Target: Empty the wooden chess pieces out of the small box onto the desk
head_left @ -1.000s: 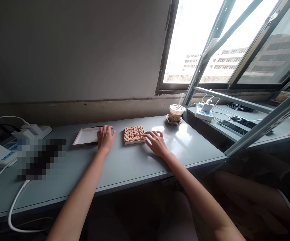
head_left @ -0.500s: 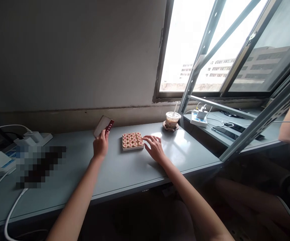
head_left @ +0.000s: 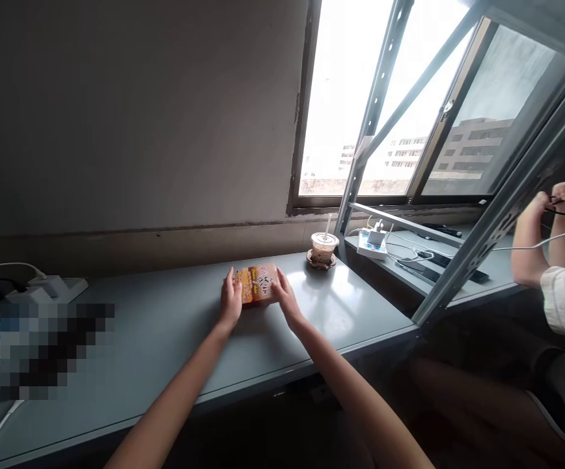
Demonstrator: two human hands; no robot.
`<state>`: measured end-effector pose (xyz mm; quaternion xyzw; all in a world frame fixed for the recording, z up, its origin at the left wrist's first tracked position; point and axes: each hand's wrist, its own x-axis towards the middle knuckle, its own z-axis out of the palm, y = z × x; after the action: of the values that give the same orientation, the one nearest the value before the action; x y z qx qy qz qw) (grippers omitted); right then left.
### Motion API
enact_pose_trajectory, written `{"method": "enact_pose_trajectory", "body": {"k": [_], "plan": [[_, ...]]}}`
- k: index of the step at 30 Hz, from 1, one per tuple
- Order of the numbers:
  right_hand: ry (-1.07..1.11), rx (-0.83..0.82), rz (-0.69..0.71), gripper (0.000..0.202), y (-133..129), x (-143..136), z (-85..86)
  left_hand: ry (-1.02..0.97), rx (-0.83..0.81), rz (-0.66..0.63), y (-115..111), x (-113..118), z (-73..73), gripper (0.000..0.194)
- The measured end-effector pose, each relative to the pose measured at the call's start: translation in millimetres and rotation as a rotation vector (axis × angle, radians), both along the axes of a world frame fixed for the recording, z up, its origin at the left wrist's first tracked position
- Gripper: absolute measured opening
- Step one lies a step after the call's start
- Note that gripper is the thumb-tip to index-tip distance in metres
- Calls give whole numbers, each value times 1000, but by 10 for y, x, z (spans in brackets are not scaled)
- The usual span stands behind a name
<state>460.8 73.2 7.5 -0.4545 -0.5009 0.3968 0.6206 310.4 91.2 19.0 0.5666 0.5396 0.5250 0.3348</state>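
A small box with a printed orange and pink lid (head_left: 257,283) rests on the grey table (head_left: 160,339), its lid covering whatever is inside. My left hand (head_left: 232,296) grips the box's left side, fingers along the edge. Against the right side presses my right hand (head_left: 285,293), its thumb near the lid's top, so the box is held between both hands.
A lidded drink cup with a straw (head_left: 324,247) stands behind and to the right. Power strips (head_left: 62,286) lie at the left, near a blurred patch. Beyond the metal frame (head_left: 409,238) are another power strip, cables and a person's hands.
The printed lid, earlier raised in my left hand, now covers the box, and the red-marked round pieces are hidden. Both hands have closed in on its sides. The view has shifted slightly.
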Motion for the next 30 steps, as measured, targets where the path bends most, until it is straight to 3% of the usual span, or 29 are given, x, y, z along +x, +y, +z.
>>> {"method": "enact_pose_trajectory", "body": {"k": [3, 7, 12, 23, 26, 28, 30], "plan": [[-253, -83, 20, 74, 196, -41, -183, 315, -99, 24, 206, -90, -156, 49], [-512, -84, 81, 69, 319, -121, -288, 435, -108, -58, 378, -190, -287, 55], [-633, -71, 20, 67, 327, -153, -272, 563, -99, -20, 453, -197, -396, 57], [-746, -169, -29, 56, 388, -216, -155, 601, -70, 20, 519, -183, -477, 50], [-717, -127, -49, 61, 137, -143, -94, 578, -77, 11, 505, -198, -475, 50], [-652, 5, -143, 62, -308, 12, -112, 519, -70, 28, 505, -217, -464, 51], [-574, 65, -364, 54, -945, 228, -207, 437, -44, 66, 515, -239, -457, 54]]}}
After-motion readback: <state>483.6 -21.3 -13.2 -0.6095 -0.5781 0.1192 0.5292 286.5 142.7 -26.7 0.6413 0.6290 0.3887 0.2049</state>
